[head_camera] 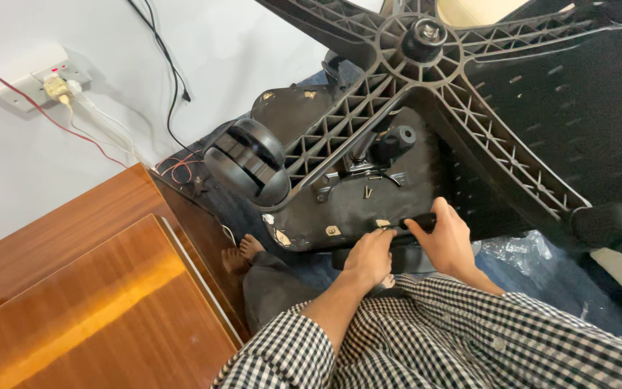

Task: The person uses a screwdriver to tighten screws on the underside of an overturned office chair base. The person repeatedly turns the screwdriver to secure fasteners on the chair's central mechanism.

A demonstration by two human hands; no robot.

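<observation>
Two hands work at the near edge of the overturned office chair's seat underside [354,194]. My left hand [370,258] has its fingers curled together on the rim; my right hand [446,241] is clamped round a black lever [419,223]. Just beyond the fingers sits the seat mechanism [383,148], farther out the star base [426,43] and a caster [248,160]. I judge I'm fitting the lever; next needs steady alignment.
</observation>
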